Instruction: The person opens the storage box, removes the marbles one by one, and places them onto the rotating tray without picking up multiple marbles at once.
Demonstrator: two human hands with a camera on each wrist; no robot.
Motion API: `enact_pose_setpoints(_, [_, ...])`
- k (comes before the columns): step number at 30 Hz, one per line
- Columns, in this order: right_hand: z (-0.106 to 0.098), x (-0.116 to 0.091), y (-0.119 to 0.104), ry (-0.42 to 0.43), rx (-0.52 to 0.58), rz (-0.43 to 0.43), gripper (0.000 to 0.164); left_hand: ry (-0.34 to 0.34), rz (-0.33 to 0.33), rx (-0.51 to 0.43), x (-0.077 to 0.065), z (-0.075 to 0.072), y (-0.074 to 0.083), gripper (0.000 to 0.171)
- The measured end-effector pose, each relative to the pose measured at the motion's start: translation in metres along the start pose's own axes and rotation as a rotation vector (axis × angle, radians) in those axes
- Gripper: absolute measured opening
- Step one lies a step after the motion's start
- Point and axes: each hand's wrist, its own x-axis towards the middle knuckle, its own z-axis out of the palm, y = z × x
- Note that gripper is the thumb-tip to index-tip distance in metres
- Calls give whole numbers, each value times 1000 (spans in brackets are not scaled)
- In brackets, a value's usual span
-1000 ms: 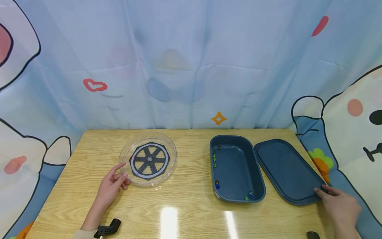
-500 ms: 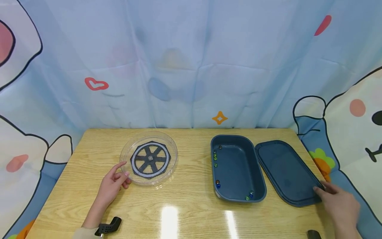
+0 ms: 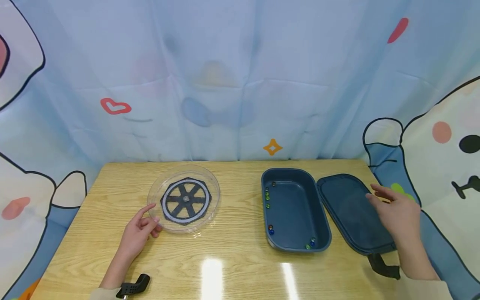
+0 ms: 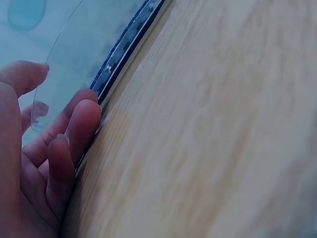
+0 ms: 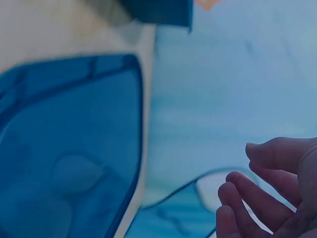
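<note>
In the head view, a clear round dish (image 3: 215,204) lies at the left of the table, over a dark hexagonal six-spoked shape (image 3: 186,200) with a pale ring. My left hand (image 3: 136,236) holds its near-left rim, thumb and fingers on either side of the clear wall (image 4: 59,54). To the right, my right hand (image 3: 397,214) hovers over a flat dark-blue lid (image 3: 352,216); its loosely bent fingers (image 5: 252,198) hold nothing. Beside the lid stands a dark-blue rectangular box (image 3: 296,208). Several small glass marbles (image 3: 268,198) lie along its left side and near corners.
The wooden table (image 3: 240,233) ends at a light-blue printed curtain (image 3: 240,104) at the back. Box and lid lie side by side, close together. Black wrist cameras (image 3: 135,286) sit on both arms.
My right hand has left the lid's near-right corner and moved up and away from me, over the lid's right side. The left hand stays at the dish. The head view has shifted slightly.
</note>
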Motion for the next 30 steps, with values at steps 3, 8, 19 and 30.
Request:
enact_pose_setpoints(3, [5, 6, -23, -10, 57, -87, 44, 1, 3, -4, 0, 0, -1, 49])
enact_pose_setpoints(8, [20, 14, -56, -54, 129, -220, 39, -4, 6, -4, -2, -2, -1, 49])
enact_pose_setpoints(19, [79, 40, -111, -301, 287, -277, 36, 12, 33, -3, -3, -7, 2, 48])
enact_pose_setpoints(30, [129, 44, -120, -517, 258, -335, 32, 19, 25, 10, -3, 1, -1, 48])
